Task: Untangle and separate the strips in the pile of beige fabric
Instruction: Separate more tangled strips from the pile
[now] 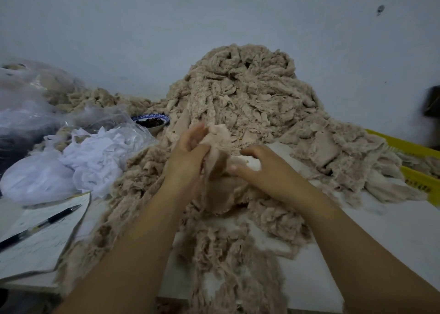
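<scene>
While the left hand point(188, 151) holds a strip point(217, 135) in curled fingers at the near foot of the beige pile point(238, 92) on the surface point(381, 230), the right hand point(264, 168) curls beside it, grip unclear; best draw one strip out slowly, pinning the tangle below.

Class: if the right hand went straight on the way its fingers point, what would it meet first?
Probably the beige strip the left hand grips: the right hand points leftward at it, though depth is unclear.
</scene>
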`<state>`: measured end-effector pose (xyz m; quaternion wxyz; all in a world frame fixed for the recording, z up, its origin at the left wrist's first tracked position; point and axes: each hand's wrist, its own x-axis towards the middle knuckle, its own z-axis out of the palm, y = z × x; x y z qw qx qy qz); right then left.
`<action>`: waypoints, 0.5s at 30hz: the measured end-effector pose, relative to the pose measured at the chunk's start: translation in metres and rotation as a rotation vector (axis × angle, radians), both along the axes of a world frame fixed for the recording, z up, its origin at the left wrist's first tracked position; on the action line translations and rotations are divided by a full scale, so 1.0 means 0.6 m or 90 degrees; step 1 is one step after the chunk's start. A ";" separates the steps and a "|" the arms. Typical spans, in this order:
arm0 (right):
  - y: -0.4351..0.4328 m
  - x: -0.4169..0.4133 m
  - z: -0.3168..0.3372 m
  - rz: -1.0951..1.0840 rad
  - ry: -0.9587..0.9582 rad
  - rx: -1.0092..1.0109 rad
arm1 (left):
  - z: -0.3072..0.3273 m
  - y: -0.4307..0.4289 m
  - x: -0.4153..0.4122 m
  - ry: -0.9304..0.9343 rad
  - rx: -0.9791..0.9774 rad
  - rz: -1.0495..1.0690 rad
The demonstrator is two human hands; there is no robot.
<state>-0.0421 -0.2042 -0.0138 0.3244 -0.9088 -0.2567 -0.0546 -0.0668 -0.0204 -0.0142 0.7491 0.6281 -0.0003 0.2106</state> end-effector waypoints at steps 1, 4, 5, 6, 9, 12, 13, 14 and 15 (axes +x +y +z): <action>0.016 -0.002 0.008 0.037 0.025 0.038 | 0.004 -0.008 0.000 -0.013 0.047 -0.034; 0.033 0.000 0.017 0.057 0.090 0.145 | 0.012 -0.018 -0.005 -0.058 0.159 -0.077; 0.029 -0.001 0.016 0.057 0.113 0.167 | 0.012 -0.014 -0.004 -0.068 0.191 -0.052; 0.022 -0.003 0.013 0.062 0.146 0.189 | 0.012 -0.009 -0.003 -0.073 0.205 -0.021; -0.002 -0.010 -0.008 0.114 0.271 0.237 | 0.008 0.005 0.006 -0.072 0.148 0.026; -0.013 -0.014 -0.026 0.128 0.382 0.309 | 0.003 -0.001 0.012 -0.061 0.030 0.013; -0.016 -0.014 -0.028 0.130 0.425 0.349 | 0.004 -0.004 0.014 -0.059 -0.006 0.017; -0.020 -0.013 -0.031 0.137 0.466 0.383 | 0.004 -0.006 0.015 -0.059 -0.046 0.023; -0.025 -0.014 -0.032 0.147 0.502 0.410 | 0.004 -0.006 0.017 -0.059 -0.091 0.026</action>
